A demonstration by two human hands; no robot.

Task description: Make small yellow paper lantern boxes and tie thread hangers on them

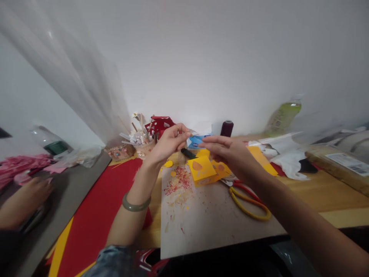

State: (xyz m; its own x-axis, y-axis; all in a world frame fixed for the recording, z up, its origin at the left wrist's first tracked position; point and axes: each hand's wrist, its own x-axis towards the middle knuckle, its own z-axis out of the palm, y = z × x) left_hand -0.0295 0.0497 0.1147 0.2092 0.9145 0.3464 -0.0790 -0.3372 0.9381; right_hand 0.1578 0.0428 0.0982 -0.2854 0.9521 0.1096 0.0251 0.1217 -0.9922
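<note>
Pale wall [184, 57] rises behind a wooden table [305, 192]. On its grey board [213, 227], a yellow paper box [202, 171] sits just below 2 raised hands. Left hand [174, 140]: thumb and forefinger close together; right hand [226, 150]: fingers stretched towards it. Whether either pinches anything, I cannot tell. Scissors [261, 218] lie beside the box, scraps [178, 181] to its left. Behind are a blue packet [196, 142] and dark spool [227, 129]; farther out, red paper [100, 215], a green-tinted bottle [285, 117] and a co-worker's hand [30, 200].

Scissors [245, 197] on board [207, 227], spool [227, 129] behind, bottle [285, 118] right, paper sheets [103, 204] left.
</note>
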